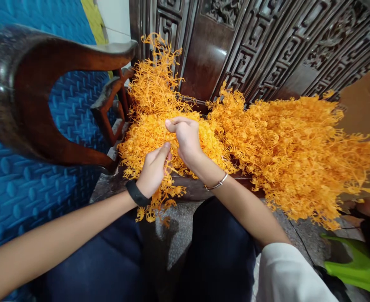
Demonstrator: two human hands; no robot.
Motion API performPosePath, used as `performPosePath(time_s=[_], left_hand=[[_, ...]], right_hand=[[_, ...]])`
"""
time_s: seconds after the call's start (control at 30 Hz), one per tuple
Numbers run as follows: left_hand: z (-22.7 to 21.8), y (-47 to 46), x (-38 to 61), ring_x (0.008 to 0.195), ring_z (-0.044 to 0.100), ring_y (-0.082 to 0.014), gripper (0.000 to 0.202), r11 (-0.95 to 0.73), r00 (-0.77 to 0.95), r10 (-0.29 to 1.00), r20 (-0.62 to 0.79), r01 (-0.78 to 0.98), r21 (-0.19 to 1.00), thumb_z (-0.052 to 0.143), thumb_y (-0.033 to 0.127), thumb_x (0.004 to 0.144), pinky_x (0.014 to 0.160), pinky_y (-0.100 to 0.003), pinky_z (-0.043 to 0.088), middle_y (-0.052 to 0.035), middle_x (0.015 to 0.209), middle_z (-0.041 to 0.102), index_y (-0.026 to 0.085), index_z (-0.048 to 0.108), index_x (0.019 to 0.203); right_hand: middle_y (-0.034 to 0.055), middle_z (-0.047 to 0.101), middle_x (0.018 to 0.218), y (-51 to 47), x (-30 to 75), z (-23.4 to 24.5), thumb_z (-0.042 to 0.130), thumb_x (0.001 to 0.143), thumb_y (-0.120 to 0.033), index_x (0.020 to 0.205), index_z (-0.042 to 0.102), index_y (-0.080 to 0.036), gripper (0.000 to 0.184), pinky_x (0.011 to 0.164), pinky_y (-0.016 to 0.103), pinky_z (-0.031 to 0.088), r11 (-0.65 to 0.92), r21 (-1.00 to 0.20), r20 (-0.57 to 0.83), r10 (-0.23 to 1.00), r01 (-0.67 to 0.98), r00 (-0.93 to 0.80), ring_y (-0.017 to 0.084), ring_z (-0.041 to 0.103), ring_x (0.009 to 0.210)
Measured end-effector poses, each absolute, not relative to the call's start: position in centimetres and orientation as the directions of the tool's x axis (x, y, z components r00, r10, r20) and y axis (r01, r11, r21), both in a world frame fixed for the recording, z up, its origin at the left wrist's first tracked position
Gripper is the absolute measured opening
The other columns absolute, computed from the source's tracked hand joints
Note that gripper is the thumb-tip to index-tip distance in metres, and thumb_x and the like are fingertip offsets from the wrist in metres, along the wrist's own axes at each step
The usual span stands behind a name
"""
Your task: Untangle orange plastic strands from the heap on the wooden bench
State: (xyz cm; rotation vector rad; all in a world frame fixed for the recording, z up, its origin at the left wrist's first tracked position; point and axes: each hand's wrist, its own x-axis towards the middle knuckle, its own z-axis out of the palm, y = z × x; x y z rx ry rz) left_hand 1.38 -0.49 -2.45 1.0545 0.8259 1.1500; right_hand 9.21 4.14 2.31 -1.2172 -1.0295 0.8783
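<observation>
A heap of orange, thin, curly-tipped pieces (141, 140), plastic-looking, is piled on a dark wooden bench seat (191, 188). In front of that heap my left hand (153, 170), with a black wristband, is closed, thumb pressed on the fingers. Orange sprigs (164, 191) show under its palm and hang down over the seat's edge. Just above and to the right, my right hand (186, 136), with a thin bangle, bends over the heap with thumb and forefinger together. Whatever sits between those fingertips is too small or hidden to make out. The two hands are close but apart.
To the right spreads a larger orange pile (285, 147) beside a brown cardboard-like surface (363, 105). A curved wooden armrest (24, 105) stands at left over blue floor matting (11, 201). Carved wooden panels (210, 50) rise behind. A green plastic stool (354, 264) is lower right, near another person's arm.
</observation>
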Motion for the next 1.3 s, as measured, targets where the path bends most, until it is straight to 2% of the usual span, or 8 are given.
performPosePath(time_s=[0.1, 0.23, 0.4, 0.6, 0.73, 0.83, 1.0, 1.3], left_hand=[[-2.6, -2.2, 1.3, 0.041, 0.031, -0.0072, 0.041, 0.016, 0.247, 0.968, 0.049, -0.257, 0.966, 0.049, 0.048, 0.083, 0.043, -0.023, 0.024, 0.0063, 0.046, 0.033, 0.019, 0.041, 0.055], [-3.3, -4.9, 1.5, 0.044, 0.033, -0.0079, 0.042, 0.040, 0.503, 0.864, 0.001, -0.070, 0.997, 0.044, 0.046, 0.086, 0.046, -0.023, 0.026, 0.0058, 0.046, 0.033, 0.018, 0.042, 0.055], [-2.9, -3.9, 1.6, 0.048, 0.042, -0.0078, 0.038, 0.183, 0.487, 0.871, -0.067, -0.194, 0.964, 0.052, 0.049, 0.080, 0.046, -0.021, 0.035, 0.0029, 0.060, 0.047, 0.016, 0.050, 0.061], [-1.9, -2.4, 1.0, 0.052, 0.050, -0.0112, 0.031, 0.240, 0.421, 0.903, -0.091, -0.316, 0.918, 0.053, 0.045, 0.080, 0.049, -0.023, 0.042, 0.0008, 0.061, 0.054, 0.017, 0.057, 0.069], [-2.3, -1.7, 0.7, 0.057, 0.053, -0.0124, 0.026, 0.153, 0.292, 0.955, -0.042, -0.366, 0.918, 0.054, 0.041, 0.081, 0.057, -0.025, 0.045, 0.0008, 0.064, 0.057, 0.017, 0.057, 0.070], [-2.5, -1.2, 0.5, 0.069, 0.055, -0.0133, 0.024, 0.026, 0.199, 0.979, 0.042, -0.326, 0.945, 0.054, 0.037, 0.081, 0.070, -0.025, 0.045, 0.0002, 0.069, 0.058, 0.017, 0.056, 0.068], [-2.3, -1.1, 0.4, 0.069, 0.052, -0.0123, 0.021, -0.114, 0.163, 0.974, 0.157, -0.249, 0.962, 0.054, 0.033, 0.081, 0.069, -0.023, 0.043, 0.0013, 0.067, 0.054, 0.017, 0.056, 0.068], [-1.6, -2.1, 0.4, 0.043, 0.034, -0.0060, 0.036, 0.021, 0.373, 0.927, 0.033, -0.140, 0.990, 0.053, 0.043, 0.080, 0.041, -0.019, 0.026, 0.0055, 0.053, 0.039, 0.016, 0.046, 0.057]], right_hand=[[-0.0013, 0.049, 0.061, 5.8, 10.3, 3.7, 0.047, 0.067, -0.002, 0.052, 0.048, -0.016, 0.021, 0.070, 0.025, 0.043, 0.190, -0.980, 0.198, 0.880, 0.061, 0.431, 0.008, 0.050, 0.064], [0.0018, 0.055, 0.071, 7.9, 14.7, 5.9, 0.045, 0.075, -0.012, 0.060, 0.050, -0.016, 0.016, 0.075, 0.028, 0.042, 0.267, -0.949, 0.314, 0.728, 0.169, 0.610, 0.012, 0.055, 0.077], [0.0029, 0.061, 0.067, 8.6, 18.0, 3.4, 0.057, 0.065, -0.019, 0.068, 0.062, -0.014, 0.007, 0.070, 0.030, 0.042, 0.152, -0.805, 0.405, 0.848, 0.574, 0.343, 0.015, 0.056, 0.067], [0.0048, 0.065, 0.079, 8.3, 17.6, 1.8, 0.057, 0.063, -0.014, 0.083, 0.065, -0.014, 0.021, 0.074, 0.032, 0.041, 0.175, -0.711, 0.472, 0.836, 0.681, 0.278, 0.015, 0.054, 0.068], [0.0039, 0.064, 0.076, 5.0, 16.5, 3.2, 0.059, 0.071, -0.025, 0.073, 0.063, -0.014, 0.012, 0.068, 0.028, 0.042, 0.335, -0.744, 0.444, 0.895, 0.578, 0.052, 0.011, 0.052, 0.062], [0.0024, 0.061, 0.060, 2.1, 15.7, 3.5, 0.056, 0.077, -0.040, 0.060, 0.062, -0.014, 0.032, 0.059, 0.027, 0.040, 0.286, -0.809, 0.238, 0.958, 0.514, -0.159, 0.009, 0.051, 0.055], [0.0010, 0.064, 0.067, 0.2, 15.3, 2.2, 0.067, 0.069, -0.041, 0.070, 0.066, -0.016, 0.026, 0.060, 0.026, 0.043, 0.226, -0.893, 0.098, 0.942, 0.389, -0.322, 0.009, 0.053, 0.060], [-0.0035, 0.055, 0.057, 1.2, 17.1, 1.9, 0.070, 0.063, -0.030, 0.060, 0.058, -0.017, 0.018, 0.057, 0.026, 0.042, 0.227, -0.955, 0.229, 0.973, 0.192, -0.016, 0.007, 0.050, 0.054]])
